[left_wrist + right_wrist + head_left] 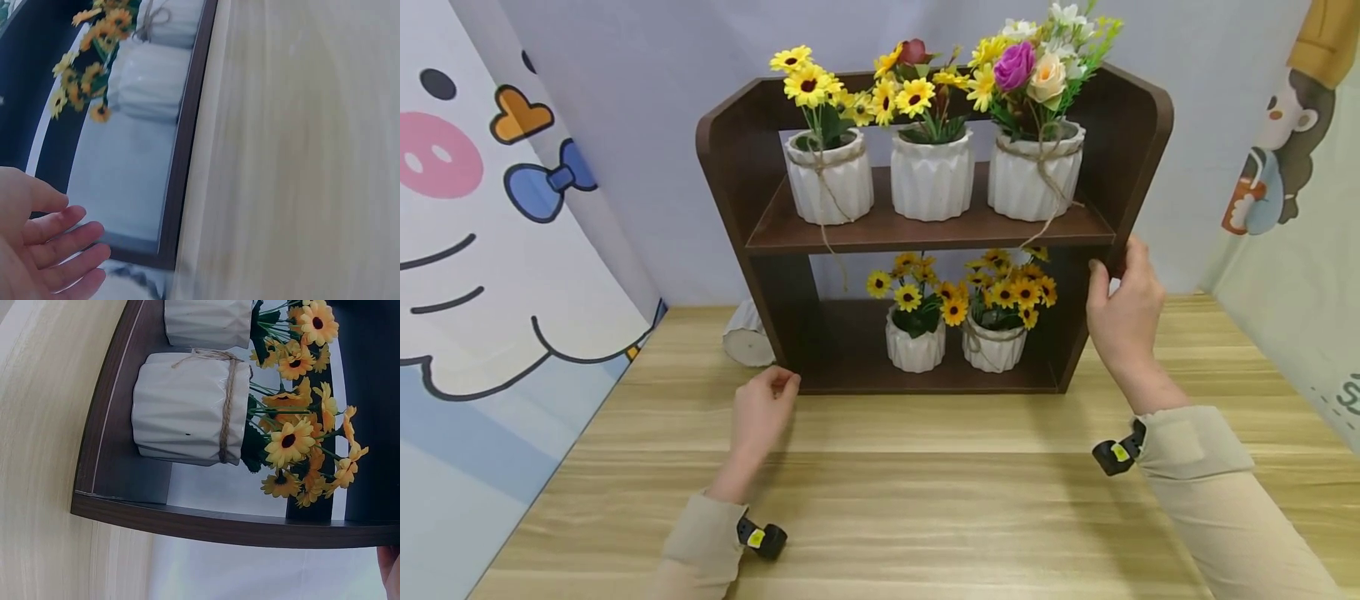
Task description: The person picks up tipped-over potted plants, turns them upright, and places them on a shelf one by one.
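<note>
A dark brown two-tier shelf (925,237) stands on the wooden table. My right hand (1126,312) grips its right side panel, thumb at the front edge and the other fingers partly hidden outside; only a bit of that hand (390,569) shows in the right wrist view. By the lower left front corner is my left hand (765,408). In the left wrist view its fingers (69,247) are loosely extended beside the left panel, with nothing between them. The lower tier holds two white pots of yellow flowers, the left pot (916,342) and the twine-tied right pot (187,409).
On the upper tier stand three white flowerpots: left (829,179), middle (932,175) and right (1037,171). Another white pot (747,336) lies tipped outside the left panel. A cartoon-printed wall (467,275) borders the table (925,492) on the left.
</note>
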`<state>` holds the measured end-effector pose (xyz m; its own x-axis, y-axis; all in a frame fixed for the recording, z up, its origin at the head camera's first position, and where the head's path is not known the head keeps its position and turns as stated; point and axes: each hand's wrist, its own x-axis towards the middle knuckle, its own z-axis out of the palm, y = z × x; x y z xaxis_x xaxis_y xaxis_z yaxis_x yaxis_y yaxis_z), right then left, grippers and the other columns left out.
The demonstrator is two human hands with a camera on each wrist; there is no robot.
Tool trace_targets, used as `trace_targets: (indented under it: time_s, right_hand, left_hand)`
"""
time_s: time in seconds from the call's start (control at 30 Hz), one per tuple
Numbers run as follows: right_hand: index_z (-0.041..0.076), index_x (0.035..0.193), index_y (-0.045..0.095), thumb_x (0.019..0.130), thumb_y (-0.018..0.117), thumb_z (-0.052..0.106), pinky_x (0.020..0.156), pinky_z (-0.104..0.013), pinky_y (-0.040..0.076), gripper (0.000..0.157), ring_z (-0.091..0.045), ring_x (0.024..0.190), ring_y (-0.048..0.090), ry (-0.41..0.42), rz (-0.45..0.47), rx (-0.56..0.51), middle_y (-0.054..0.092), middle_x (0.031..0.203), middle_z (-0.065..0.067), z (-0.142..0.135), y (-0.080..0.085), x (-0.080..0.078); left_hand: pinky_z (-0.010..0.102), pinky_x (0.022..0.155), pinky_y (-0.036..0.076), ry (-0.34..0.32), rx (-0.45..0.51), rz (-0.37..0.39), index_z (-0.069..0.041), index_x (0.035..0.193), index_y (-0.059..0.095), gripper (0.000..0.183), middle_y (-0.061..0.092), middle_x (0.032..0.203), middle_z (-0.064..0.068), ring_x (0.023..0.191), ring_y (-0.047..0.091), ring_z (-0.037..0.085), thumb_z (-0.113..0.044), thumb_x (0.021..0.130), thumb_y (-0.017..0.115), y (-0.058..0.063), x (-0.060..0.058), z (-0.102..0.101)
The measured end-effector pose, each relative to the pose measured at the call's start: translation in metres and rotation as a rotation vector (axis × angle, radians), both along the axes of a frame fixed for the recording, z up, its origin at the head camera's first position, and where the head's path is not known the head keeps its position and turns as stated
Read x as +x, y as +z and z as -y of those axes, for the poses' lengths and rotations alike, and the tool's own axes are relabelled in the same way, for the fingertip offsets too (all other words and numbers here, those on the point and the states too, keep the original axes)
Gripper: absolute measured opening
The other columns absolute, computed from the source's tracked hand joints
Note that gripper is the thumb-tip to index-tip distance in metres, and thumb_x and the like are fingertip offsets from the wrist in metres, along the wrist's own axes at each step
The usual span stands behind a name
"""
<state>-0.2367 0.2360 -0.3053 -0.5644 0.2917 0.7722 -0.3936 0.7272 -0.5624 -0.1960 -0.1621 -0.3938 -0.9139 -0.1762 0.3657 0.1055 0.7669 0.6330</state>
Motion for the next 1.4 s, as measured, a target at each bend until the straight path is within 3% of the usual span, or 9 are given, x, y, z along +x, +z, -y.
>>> trace_targets:
  time_s: [0.23, 0.4, 0.63, 1.03, 1.2, 1.4]
  right_hand:
    - [-0.002, 0.117, 0.049, 0.09, 0.051, 0.008, 0.07, -0.043, 0.039, 0.029, -0.036, 0.083, 0.055, -0.002, -0.001, -0.005, 0.056, 0.095, -0.026, -0.001, -0.001, 0.0]
    - [-0.003, 0.116, 0.049, 0.09, 0.052, 0.008, 0.07, -0.044, 0.039, 0.029, -0.036, 0.083, 0.054, -0.001, 0.0, -0.002, 0.056, 0.095, -0.026, 0.0, -0.001, 0.0]
    - [-0.002, 0.118, 0.049, 0.09, 0.051, 0.009, 0.07, -0.044, 0.039, 0.029, -0.036, 0.083, 0.054, -0.006, -0.011, 0.002, 0.057, 0.096, -0.025, -0.001, 0.001, 0.0]
    - [-0.003, 0.118, 0.049, 0.09, 0.051, 0.009, 0.07, -0.043, 0.04, 0.03, -0.036, 0.084, 0.055, 0.0, 0.001, 0.004, 0.057, 0.097, -0.025, -0.001, -0.001, 0.0]
    - [-0.003, 0.118, 0.049, 0.09, 0.052, 0.009, 0.07, -0.043, 0.039, 0.03, -0.035, 0.084, 0.054, 0.001, -0.001, 0.01, 0.057, 0.098, -0.025, -0.001, -0.001, 0.0]
    - [-0.002, 0.119, 0.049, 0.091, 0.051, 0.009, 0.069, -0.042, 0.039, 0.031, -0.035, 0.084, 0.055, -0.007, 0.005, 0.007, 0.057, 0.098, -0.025, 0.0, -0.002, 0.0]
  left_hand:
    - [0.04, 0.063, 0.046, 0.066, -0.055, -0.033, -0.002, 0.081, 0.066, 0.018, 0.067, 0.074, 0.012, 0.068, 0.063, 0.026, -0.016, 0.086, 0.056, 0.01, -0.005, 0.027]
    - [0.041, 0.064, 0.045, 0.092, -0.062, -0.069, 0.001, 0.083, 0.064, 0.019, 0.066, 0.077, 0.016, 0.071, 0.062, 0.029, -0.014, 0.087, 0.054, 0.02, -0.014, 0.045]
    - [0.042, 0.07, 0.044, 0.104, -0.035, -0.042, 0.0, 0.093, 0.063, 0.023, 0.066, 0.088, 0.018, 0.082, 0.061, 0.031, -0.019, 0.089, 0.05, 0.028, -0.032, 0.055]
    - [0.049, 0.079, 0.041, 0.106, -0.116, 0.002, 0.002, 0.105, 0.058, 0.03, 0.058, 0.105, 0.023, 0.097, 0.054, 0.039, -0.023, 0.088, 0.051, 0.031, -0.06, 0.058]
    - [0.052, 0.084, 0.04, 0.103, -0.14, 0.016, 0.007, 0.112, 0.053, 0.041, 0.051, 0.115, 0.026, 0.105, 0.049, 0.043, -0.025, 0.087, 0.055, 0.027, -0.073, 0.057]
    - [0.051, 0.089, 0.037, 0.105, -0.157, -0.017, 0.011, 0.117, 0.048, 0.051, 0.048, 0.116, 0.029, 0.107, 0.046, 0.043, -0.027, 0.085, 0.06, 0.019, -0.087, 0.059]
